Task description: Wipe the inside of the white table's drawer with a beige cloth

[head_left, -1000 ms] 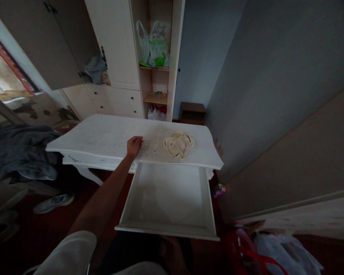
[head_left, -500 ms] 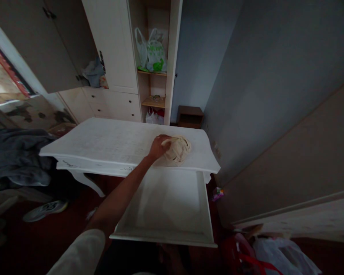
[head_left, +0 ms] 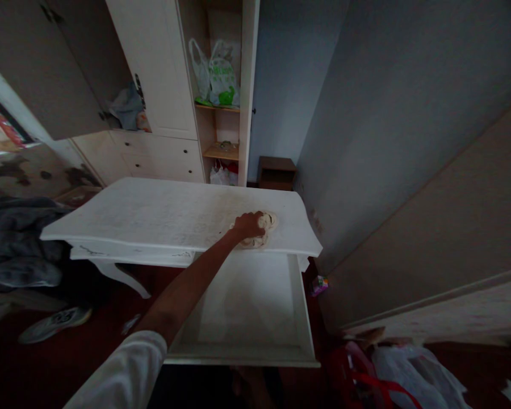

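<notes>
My left hand (head_left: 247,224) reaches across the white table (head_left: 153,213) and is closed over a cream cloth (head_left: 268,220) near the table's right end. The cloth is bunched small under my fingers, and only its right and lower edges show. Just below the hand, the table's white drawer (head_left: 247,307) is pulled out toward me and looks empty. My arm, in a white sleeve, comes in from the lower left. My right hand is out of view.
A cream wardrobe (head_left: 162,85) stands behind the table, with plastic bags (head_left: 215,74) on its open shelves. A small brown nightstand (head_left: 276,172) sits in the corner. A shoe (head_left: 55,324) and dark bedding (head_left: 12,238) lie at left. A red bag (head_left: 361,380) lies at lower right.
My left hand moved right from the bare tabletop onto the cloth and closed on it, gathering the cloth into a smaller bunch. The view shifted slightly left.
</notes>
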Available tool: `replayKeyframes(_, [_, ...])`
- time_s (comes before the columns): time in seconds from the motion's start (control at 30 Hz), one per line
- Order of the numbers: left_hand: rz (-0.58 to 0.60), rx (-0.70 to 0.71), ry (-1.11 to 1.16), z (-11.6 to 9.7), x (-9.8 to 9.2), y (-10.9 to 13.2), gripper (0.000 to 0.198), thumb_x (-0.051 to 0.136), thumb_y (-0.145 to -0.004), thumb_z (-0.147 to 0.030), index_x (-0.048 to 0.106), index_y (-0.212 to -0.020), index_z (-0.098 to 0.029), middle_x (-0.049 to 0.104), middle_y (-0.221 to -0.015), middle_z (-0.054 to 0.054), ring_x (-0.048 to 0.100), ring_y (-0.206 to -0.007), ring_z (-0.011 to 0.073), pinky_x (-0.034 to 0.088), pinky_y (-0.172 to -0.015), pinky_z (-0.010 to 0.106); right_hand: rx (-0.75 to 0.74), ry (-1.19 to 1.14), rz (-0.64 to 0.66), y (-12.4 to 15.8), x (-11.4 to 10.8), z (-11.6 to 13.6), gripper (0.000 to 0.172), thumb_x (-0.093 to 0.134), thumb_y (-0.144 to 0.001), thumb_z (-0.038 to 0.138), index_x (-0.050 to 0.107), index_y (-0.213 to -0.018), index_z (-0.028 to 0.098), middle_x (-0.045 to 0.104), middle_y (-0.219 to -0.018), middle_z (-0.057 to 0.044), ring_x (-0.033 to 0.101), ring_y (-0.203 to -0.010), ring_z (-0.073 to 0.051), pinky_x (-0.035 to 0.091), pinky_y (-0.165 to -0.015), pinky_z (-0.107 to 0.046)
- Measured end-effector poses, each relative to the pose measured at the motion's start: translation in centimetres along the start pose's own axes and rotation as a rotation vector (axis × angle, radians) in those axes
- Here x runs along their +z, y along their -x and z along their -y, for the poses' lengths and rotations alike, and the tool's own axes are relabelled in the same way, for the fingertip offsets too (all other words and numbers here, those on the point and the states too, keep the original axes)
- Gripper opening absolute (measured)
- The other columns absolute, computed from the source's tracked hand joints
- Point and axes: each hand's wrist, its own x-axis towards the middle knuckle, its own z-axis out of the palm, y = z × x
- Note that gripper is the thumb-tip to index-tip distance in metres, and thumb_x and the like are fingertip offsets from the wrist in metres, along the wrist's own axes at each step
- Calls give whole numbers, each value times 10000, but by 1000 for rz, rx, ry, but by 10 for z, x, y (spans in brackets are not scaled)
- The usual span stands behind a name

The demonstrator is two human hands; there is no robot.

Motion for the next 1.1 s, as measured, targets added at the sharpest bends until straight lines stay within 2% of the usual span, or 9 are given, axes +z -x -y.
replayKeyframes(0.17, [-134,-60,35,4,6,69,605,608,-768,-416,501,-1345,-271,644,-1175,117,611,-1084,304,479,-883,404,-40,-3,-3,12,1,18,521,732,-627,694,710,-722,182,551,-519,5,434,-451,-106,303,-481,-250])
replayKeyframes(0.33, [-126,-51,113,19,21,138,581,630,-770,-379,518,-1332,-282,646,-1186,97,610,-1080,280,474,-893,373,-55,-58,22,20,8,31,541,756,-603,696,714,-735,173,587,-574,-3,424,-437,-97,324,-479,-262])
replayKeyframes(0.5, [-111,-228,86,42,48,179,497,642,-772,-366,602,-1257,-266,669,-1191,104,610,-1098,295,463,-926,388,-45,-71,20,25,10,35,458,749,-686,627,724,-794,182,595,-631,-5,475,-500,-110,370,-525,-267])
replayKeyframes(0.6, [-178,-368,-21,51,62,181,429,621,-794,-383,656,-1189,-220,668,-1203,142,581,-1143,334,436,-964,436,-30,-74,3,28,11,40,451,769,-655,623,717,-781,193,631,-687,-16,464,-486,-108,365,-498,-267])
replayKeyframes(0.67, [-235,-396,-75,53,70,172,450,600,-812,-389,642,-1220,-203,641,-1253,161,553,-1182,341,424,-979,445,-4,-70,-19,29,12,42,457,780,-634,622,716,-781,195,651,-719,-25,465,-489,-110,370,-489,-268])
replayKeyframes(0.73, [-234,-410,-88,54,78,157,464,574,-830,-396,628,-1242,-189,629,-1268,174,546,-1187,340,433,-965,442,11,-62,-33,30,13,45,470,787,-620,625,718,-775,187,654,-715,-29,475,-493,-114,380,-494,-270])
replayKeyframes(0.9, [-167,-503,-9,57,95,131,441,486,-871,-466,666,-1149,-175,663,-1168,187,558,-1154,362,467,-888,457,-34,-73,-31,32,18,50,456,781,-637,618,722,-762,183,626,-665,-15,476,-490,-114,375,-497,-269])
replayKeyframes(1.1, [-273,-594,113,48,110,128,497,475,-870,-492,612,-1228,-176,598,-1252,210,545,-1156,387,443,-881,499,-20,-83,-60,34,20,52,444,784,-648,604,714,-760,180,606,-646,-6,487,-519,-119,389,-522,-268])
